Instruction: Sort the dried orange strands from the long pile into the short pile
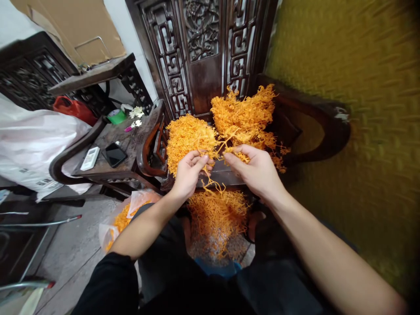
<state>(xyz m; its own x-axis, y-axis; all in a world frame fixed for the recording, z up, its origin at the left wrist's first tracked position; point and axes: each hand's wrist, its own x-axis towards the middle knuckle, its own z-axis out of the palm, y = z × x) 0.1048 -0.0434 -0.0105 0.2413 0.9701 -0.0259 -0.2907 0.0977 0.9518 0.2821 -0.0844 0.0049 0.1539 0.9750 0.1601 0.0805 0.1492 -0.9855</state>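
Over a dark wooden chair seat (229, 181), my left hand (189, 171) pinches a thin, branching orange sprig (211, 183) that looks like plastic. My right hand (257, 168) is closed on part of an orange sprig too, and stems run between the two hands. Whether it is one piece or several tangled ones I cannot tell. Just behind my left hand lies a dense orange pile (187, 135). A looser, taller orange heap (244, 111) leans on the chair back beyond my right hand. More orange sprigs (218, 212) lie below, between my legs.
A blue container rim (218, 267) shows under the lower sprigs. At left, a side table holds a black phone (114, 155), a white box (89, 158) and green tape (116, 116). A plastic bag (106, 225) of orange pieces stands on the floor. The chair's armrest (331, 131) curves at right.
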